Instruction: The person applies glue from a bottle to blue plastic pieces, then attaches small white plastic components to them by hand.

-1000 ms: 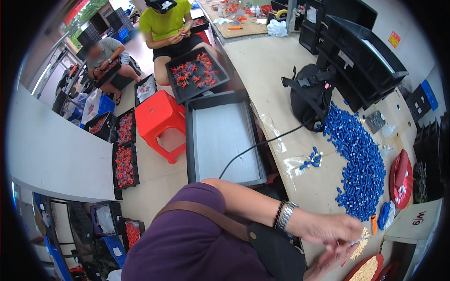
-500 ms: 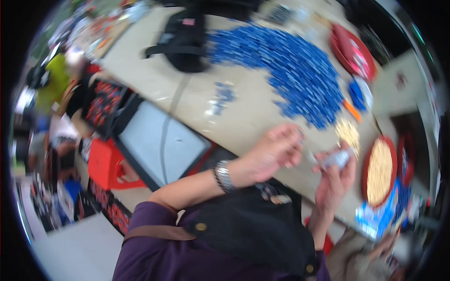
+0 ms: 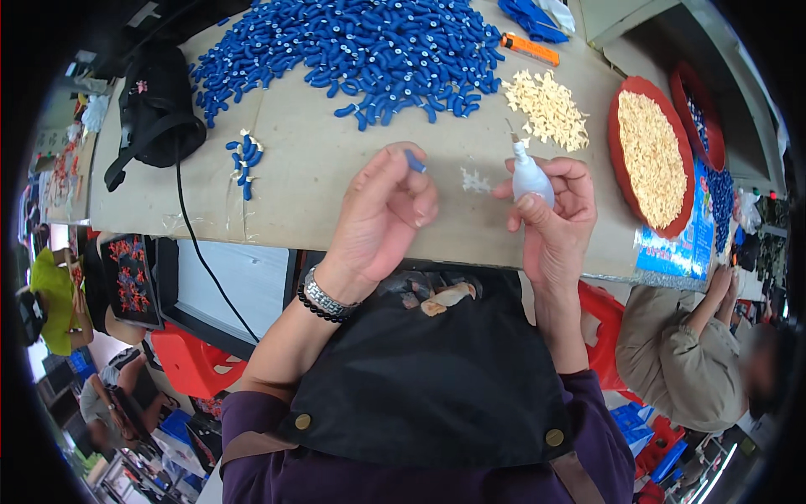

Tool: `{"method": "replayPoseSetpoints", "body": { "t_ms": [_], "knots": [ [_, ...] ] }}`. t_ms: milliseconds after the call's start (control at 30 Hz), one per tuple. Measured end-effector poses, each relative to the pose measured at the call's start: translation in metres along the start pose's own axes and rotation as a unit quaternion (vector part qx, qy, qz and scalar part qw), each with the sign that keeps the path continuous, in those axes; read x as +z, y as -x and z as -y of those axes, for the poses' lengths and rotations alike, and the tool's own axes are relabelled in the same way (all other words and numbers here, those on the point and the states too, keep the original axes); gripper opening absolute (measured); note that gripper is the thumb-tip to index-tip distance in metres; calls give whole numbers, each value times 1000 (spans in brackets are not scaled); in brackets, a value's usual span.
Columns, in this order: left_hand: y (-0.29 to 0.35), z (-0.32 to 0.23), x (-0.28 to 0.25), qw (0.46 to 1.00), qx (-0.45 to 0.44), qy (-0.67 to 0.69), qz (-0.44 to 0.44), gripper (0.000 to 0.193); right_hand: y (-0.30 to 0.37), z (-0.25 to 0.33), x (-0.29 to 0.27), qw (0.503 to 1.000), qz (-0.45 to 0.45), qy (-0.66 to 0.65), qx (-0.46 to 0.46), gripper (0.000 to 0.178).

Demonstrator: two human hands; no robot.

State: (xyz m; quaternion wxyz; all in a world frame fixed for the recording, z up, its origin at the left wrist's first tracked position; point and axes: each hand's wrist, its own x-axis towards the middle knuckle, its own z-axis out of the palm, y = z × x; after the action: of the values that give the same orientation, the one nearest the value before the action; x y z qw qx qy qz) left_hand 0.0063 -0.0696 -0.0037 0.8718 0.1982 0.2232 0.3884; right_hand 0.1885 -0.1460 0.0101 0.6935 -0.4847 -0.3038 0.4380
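Observation:
Between the thumb and fingers of my left hand (image 3: 369, 210) is a small curved blue piece (image 3: 415, 161), soft-looking, its pale end pointing to the right. My right hand (image 3: 564, 210) is wrapped round a white squeeze bottle (image 3: 531, 176), whose thin needle tip points up. The two hands are apart above the near part of the table. Beyond them spreads a large heap of similar blue pieces (image 3: 395, 63). Past the bottle lies a small pile of cream-coloured bits (image 3: 547, 105). At the left, a few blue pieces with cream bits on them form a little group (image 3: 244, 160).
A red bowl (image 3: 618, 160) full of cream bits stands at the right, with another red bowl (image 3: 714, 151) beside it. An orange box (image 3: 530, 49) lies behind the cream pile. A black bag-like thing (image 3: 157, 109) and a black cable (image 3: 197, 244) are at the left. People sit on both sides.
The view has turned and levelled, and the blur is gone. My right hand has tipped the bottle upright. My left hand's blue piece now shows clearly.

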Motion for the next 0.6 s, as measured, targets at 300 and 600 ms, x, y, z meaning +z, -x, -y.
{"method": "replayPoseSetpoints", "body": {
  "t_ms": [300, 600],
  "knots": [
    [5, -4, -4, 998, -38, 56, 20, 18, -2, -7, 7, 994, 25, -93, -42, 22],
    [8, -1, 3, 996, -27, -65, -57, 25, 1, -11, 3, 986, 64, 16, -153, 23]
  ]
}}
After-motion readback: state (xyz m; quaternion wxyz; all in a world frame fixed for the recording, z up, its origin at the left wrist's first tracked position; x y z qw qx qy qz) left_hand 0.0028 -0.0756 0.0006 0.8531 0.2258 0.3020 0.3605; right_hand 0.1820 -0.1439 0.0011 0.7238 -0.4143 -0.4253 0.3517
